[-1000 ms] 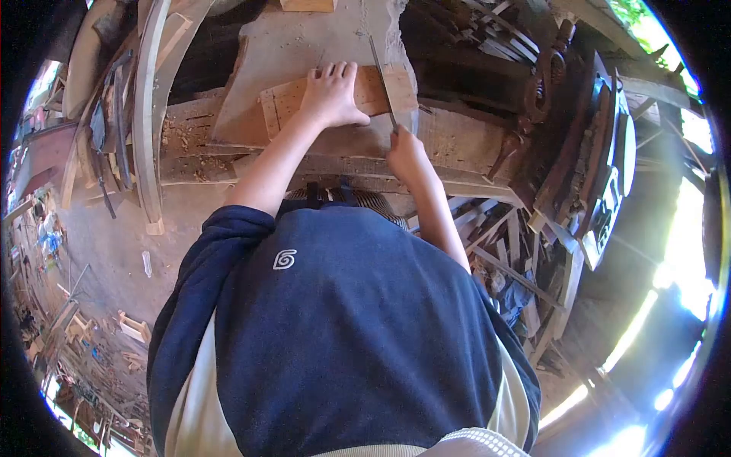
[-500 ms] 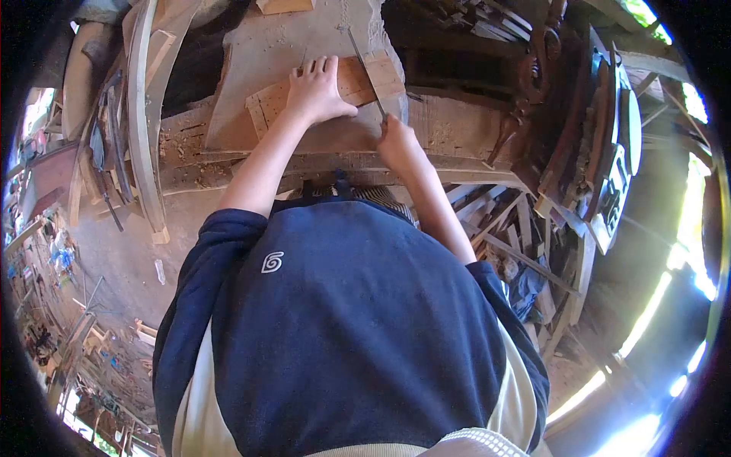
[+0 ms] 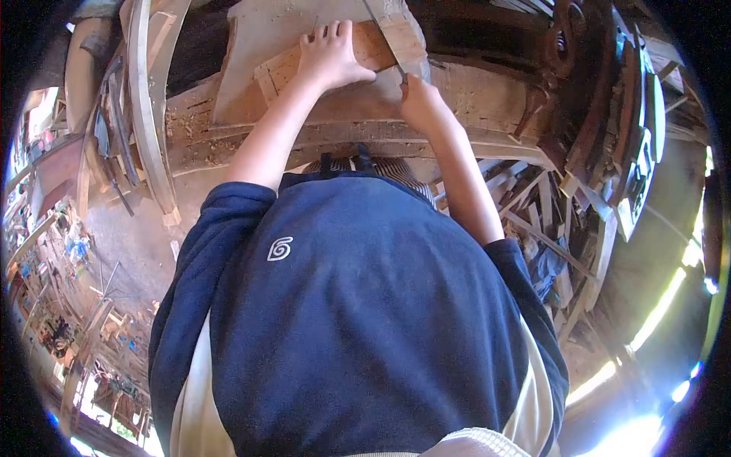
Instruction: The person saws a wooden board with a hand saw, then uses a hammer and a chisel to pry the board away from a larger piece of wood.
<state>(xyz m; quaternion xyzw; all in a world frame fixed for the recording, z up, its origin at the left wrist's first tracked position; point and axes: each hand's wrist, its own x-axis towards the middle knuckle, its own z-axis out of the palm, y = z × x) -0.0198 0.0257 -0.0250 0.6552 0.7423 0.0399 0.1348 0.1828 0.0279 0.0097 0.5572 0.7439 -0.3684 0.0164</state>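
Observation:
My left hand (image 3: 329,57) lies over a wooden block (image 3: 377,47), fingers spread and bent over its far side, thumb stretched along the near side. The block rests at a slant on a broad, rough-edged wooden slab (image 3: 255,34). In my right hand (image 3: 420,103), closed in a fist, is the handle end of a saw (image 3: 387,38). Its thin, dark blade is seen nearly edge-on and crosses the block to the right of my left thumb. The grip is hidden by my fingers, and the blade's far end runs out of the top of the view.
The slab lies on a thick timber beam (image 3: 487,95) scattered with wood chips. Long curved timbers (image 3: 141,91) stand at left. Dark carved wood (image 3: 560,46) is at right, above a heap of offcuts (image 3: 544,202). Clutter covers the floor at lower left.
The whole view has shifted, so bench and hands appear higher and further right. Against the block, my right hand and the saw have slid slightly forward. My left hand stays on the block.

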